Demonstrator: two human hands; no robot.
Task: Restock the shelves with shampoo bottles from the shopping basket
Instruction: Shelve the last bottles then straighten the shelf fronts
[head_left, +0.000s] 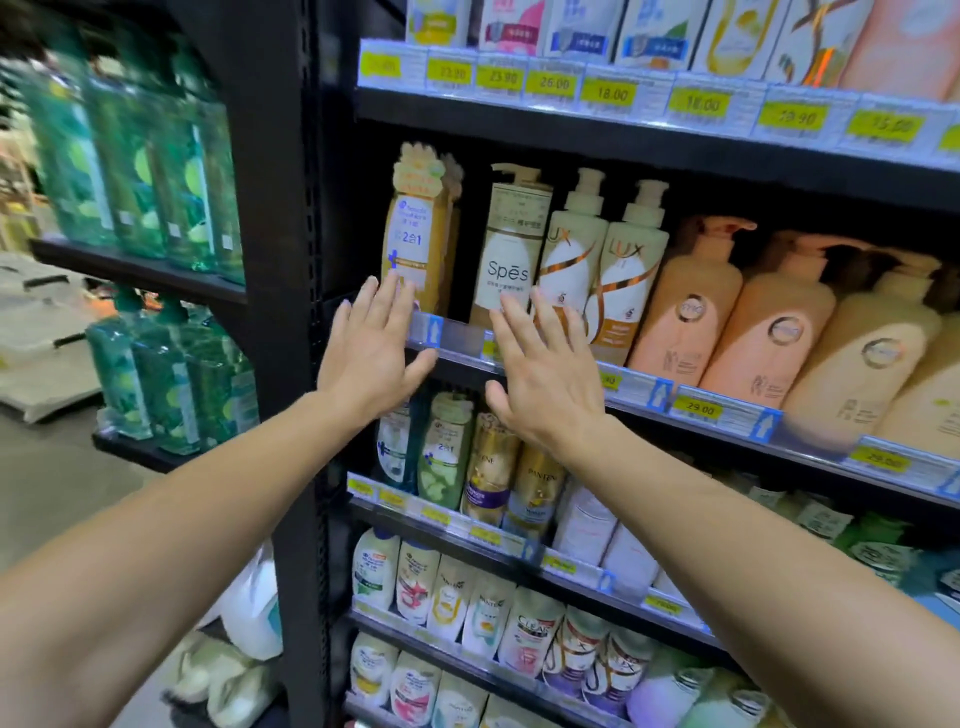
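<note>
The black shelving unit (597, 135) fills the view from 12 to 5 o'clock, its upright post (291, 312) at centre left. On the middle shelf (727, 415), packed bottles leave one dark gap between the yellow shampoo bottle (413, 244) and the white Spes bottle (511, 249). Both arms reach up from 6 o'clock. The left hand (371, 353) has its fingers straight and spread, tips at the yellow bottle's base. The right hand (545, 374), fingers likewise splayed, overlaps the Spes bottle's foot and shelf edge, holding nothing.
</note>
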